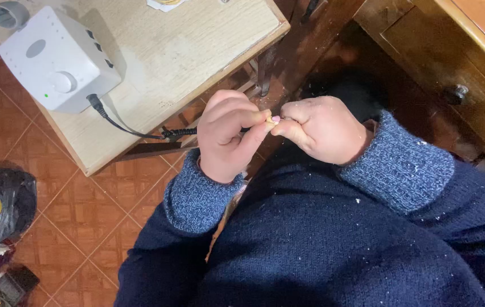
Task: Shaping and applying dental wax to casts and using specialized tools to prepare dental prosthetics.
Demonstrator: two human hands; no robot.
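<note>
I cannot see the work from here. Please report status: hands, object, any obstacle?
Left hand closed on corded handpiece. Right hand pinching small pale piece at its tip. Cord runs to white control box on table. Nothing blocking.

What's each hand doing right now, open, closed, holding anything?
Left hand: closed around a corded handpiece whose coiled cable leads to the white control box.
Right hand: closed, pinching a small pale piece at the fingertips.

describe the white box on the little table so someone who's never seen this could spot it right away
Start at the pale wooden side table above the person's hands. On its left end sits a white, rounded plastic control box with a round knob on its face. A black cord plugs into its lower corner and runs toward the left hand; no other item on that table has one.
</note>
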